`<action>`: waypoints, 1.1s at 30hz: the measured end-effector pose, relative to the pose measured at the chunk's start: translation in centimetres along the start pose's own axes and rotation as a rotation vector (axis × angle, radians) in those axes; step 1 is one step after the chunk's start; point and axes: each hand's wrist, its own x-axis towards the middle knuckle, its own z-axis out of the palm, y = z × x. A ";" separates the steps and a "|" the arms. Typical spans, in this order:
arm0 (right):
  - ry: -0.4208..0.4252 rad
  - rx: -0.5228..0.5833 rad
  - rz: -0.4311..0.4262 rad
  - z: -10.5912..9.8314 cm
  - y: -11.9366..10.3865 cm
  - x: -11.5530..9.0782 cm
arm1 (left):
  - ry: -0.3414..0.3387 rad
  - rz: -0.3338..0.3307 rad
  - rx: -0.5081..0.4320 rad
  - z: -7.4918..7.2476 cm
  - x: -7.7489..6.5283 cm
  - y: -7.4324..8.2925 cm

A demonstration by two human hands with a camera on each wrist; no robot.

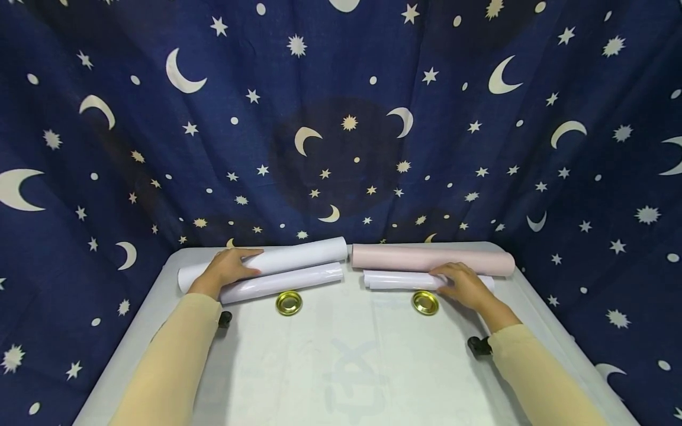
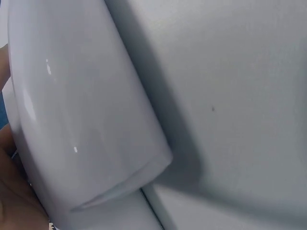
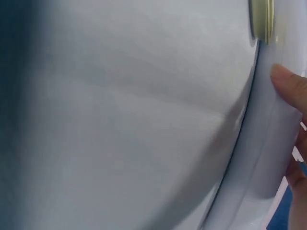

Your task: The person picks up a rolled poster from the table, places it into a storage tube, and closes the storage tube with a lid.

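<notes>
At the back left of the table lie a thick white paper roll (image 1: 303, 254) and, before it, a thinner glossy white roll (image 1: 288, 284). My left hand (image 1: 230, 269) grips the thick one near its left part; in the left wrist view the glossy roll (image 2: 81, 105) hides much of that hand (image 2: 17, 191). On the right, a pale pink roll (image 1: 405, 258) lies behind another glossy white roll (image 1: 396, 280). This front roll is held by my right hand (image 1: 465, 287), thumb on its near side. The right wrist view shows the thumb (image 3: 288, 84) against the roll (image 3: 264, 139).
Two small round gold dishes stand before the rolls, one left (image 1: 289, 303) and one right (image 1: 425, 302). A pale cover spreads over the table (image 1: 351, 355). Dark blue cloth (image 1: 341, 148) with moons and stars hangs around the back and sides.
</notes>
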 end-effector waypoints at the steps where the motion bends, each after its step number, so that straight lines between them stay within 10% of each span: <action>1: 0.004 0.001 -0.003 -0.1 0.0 0.0 | -0.001 -0.008 -0.008 0.0 0.0 0.1; 33: 0.021 0.072 -0.023 -4.6 -1.4 -1.1 | 0.121 0.093 0.032 -3.5 -5.2 -1.3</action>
